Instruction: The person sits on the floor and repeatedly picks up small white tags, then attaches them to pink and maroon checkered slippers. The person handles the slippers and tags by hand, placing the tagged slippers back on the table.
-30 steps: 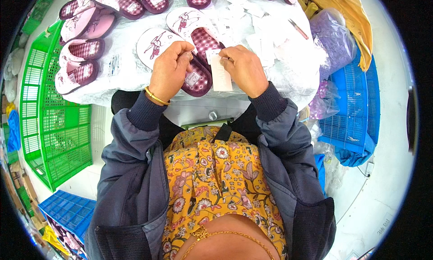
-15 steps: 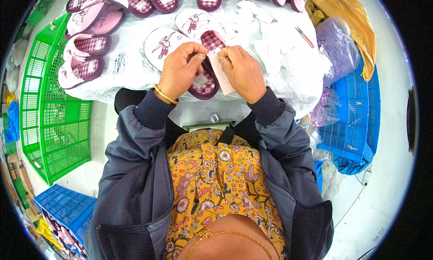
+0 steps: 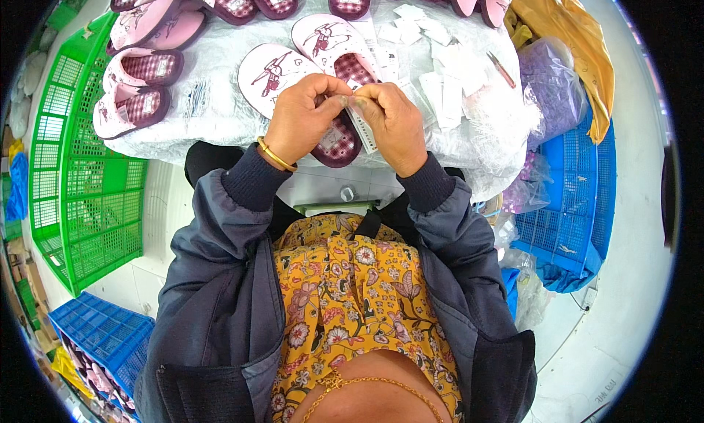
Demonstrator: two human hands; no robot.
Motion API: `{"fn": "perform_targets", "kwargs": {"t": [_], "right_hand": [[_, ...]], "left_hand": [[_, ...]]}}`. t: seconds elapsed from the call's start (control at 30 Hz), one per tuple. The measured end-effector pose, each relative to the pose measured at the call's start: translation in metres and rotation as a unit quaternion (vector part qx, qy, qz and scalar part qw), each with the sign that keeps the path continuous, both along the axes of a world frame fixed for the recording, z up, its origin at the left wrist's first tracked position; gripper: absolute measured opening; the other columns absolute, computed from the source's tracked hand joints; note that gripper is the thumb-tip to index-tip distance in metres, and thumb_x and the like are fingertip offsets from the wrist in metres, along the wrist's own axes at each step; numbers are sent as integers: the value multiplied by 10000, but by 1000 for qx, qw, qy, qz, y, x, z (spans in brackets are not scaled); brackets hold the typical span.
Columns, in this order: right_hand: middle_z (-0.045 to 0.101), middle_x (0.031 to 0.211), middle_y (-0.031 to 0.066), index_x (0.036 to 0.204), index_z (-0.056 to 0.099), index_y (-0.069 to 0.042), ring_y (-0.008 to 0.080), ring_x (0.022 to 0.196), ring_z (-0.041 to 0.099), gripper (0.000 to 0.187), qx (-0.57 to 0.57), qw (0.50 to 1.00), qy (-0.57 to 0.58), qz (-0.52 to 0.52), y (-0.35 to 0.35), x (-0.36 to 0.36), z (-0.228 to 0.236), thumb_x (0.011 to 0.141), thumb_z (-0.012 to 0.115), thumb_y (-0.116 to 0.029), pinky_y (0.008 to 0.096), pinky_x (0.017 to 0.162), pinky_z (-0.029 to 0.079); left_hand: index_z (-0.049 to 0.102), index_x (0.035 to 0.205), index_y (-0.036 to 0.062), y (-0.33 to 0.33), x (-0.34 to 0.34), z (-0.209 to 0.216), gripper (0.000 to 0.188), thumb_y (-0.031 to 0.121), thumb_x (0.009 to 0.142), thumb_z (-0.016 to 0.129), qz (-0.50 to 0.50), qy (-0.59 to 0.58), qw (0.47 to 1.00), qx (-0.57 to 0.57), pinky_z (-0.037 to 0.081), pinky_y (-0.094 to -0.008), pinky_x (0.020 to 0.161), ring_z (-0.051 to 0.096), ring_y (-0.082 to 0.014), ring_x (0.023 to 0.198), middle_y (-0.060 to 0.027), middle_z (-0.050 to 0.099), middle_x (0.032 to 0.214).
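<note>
A pair of pink slippers lies before me, the left slipper [image 3: 265,72] partly behind my left hand and the right slipper [image 3: 324,35] farther off. My left hand [image 3: 302,121] is closed in a pinch over their plaid insoles; whatever sits between its fingertips is too small to make out. Close against it, my right hand [image 3: 396,126] pinches a white paper tag [image 3: 362,132], which hangs down beside the dark red plaid sole. The fingertips of both hands nearly meet, hiding the tag's upper end.
More pink slippers [image 3: 139,107] stand on the left and along the far side of the plastic-covered table [image 3: 213,122]. White paper tags [image 3: 442,93] are strewn at right, near small snips [image 3: 501,69]. Green crates [image 3: 95,181] flank the left, a blue crate [image 3: 568,195] the right.
My hands have drawn together until their fingertips almost touch. The tag has turned, showing a narrower face with dark print. The whole view has shifted slightly.
</note>
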State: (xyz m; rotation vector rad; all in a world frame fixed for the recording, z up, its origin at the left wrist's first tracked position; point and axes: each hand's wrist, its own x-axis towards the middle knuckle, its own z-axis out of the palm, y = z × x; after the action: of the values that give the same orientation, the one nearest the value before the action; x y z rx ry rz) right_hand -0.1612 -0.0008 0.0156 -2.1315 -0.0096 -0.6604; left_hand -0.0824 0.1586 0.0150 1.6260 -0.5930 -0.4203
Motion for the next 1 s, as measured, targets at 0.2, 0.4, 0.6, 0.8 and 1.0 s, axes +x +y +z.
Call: {"fn": "perform_targets", "kwargs": {"t": [0.2,0.4,0.6,0.8,1.0], "right_hand": [[630,831,119,922,644,-40,286,731,629,128,-13,1000,4,0,0,1,0,842,726,-96,362,638,499],[631,829,108,921,648,-42,294,735,627,128,-45,999,-1,2,-1,2,-1,831,724,-92,374,635,502],[632,821,91,895,646,-52,288,740,631,108,-96,995,-39,6,0,4,-2,817,716,-79,377,642,517],[626,814,89,880,631,-48,290,744,630,99,-91,994,-35,58,-4,5,0,825,708,-79,379,654,518],[636,807,108,880,645,-38,285,729,628,105,-50,992,17,117,-14,6,6,833,713,-103,370,641,503]], "left_hand": [[669,997,0,-1,0,-3,121,47,887,652,18,7,1000,-14,470,-226,614,544,-62,675,-20,669,850],[644,1050,6,-1,1,-9,119,11,933,623,13,-37,999,-5,403,-167,578,485,-7,652,32,624,852],[629,980,4,0,0,-3,105,-25,880,632,2,46,997,-62,470,-197,653,555,-37,736,17,638,845],[602,975,32,5,2,-4,93,-27,904,613,-32,30,998,-44,403,-177,595,489,-12,681,40,601,836],[610,983,29,9,6,-4,98,-28,905,603,-70,58,994,-56,416,-191,596,493,-28,666,30,604,837]]}}
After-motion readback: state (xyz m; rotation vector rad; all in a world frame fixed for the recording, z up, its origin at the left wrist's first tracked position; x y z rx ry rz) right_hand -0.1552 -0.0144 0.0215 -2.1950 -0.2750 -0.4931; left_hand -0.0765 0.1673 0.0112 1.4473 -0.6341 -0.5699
